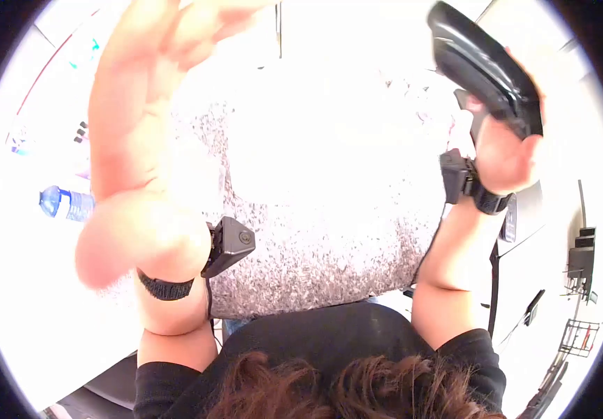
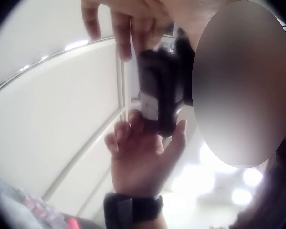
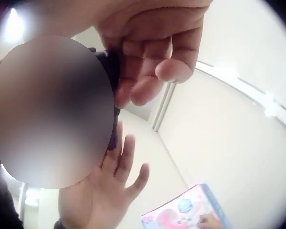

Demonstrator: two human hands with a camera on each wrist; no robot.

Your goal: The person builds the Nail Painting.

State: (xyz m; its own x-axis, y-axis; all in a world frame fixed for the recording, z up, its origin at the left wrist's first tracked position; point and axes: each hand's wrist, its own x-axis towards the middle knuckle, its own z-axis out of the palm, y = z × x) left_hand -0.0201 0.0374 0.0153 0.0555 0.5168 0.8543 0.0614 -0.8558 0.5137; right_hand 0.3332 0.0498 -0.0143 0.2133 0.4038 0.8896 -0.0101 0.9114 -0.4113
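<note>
My left hand [image 1: 141, 140] is raised close to the camera in the head view, fingers reaching past the top edge. The left wrist view has its fingers pointing down, and in the right wrist view that same hand [image 3: 97, 191] has its fingers spread. At the upper right, my right hand [image 1: 507, 153] holds a glossy black curved piece [image 1: 487, 66]. Seen from the left wrist, this black piece [image 2: 162, 81] bears a pale label, with the right thumb on one side and fingers on the other. Its exact kind cannot be told. Both wrists wear strapped black cameras.
A grey speckled surface [image 1: 315, 251] lies below the arms, its middle washed out by glare. To the left is a water bottle [image 1: 67, 202]. A wire rack [image 1: 581, 337] stands far right. The right wrist view includes a pink and blue box [image 3: 181, 214].
</note>
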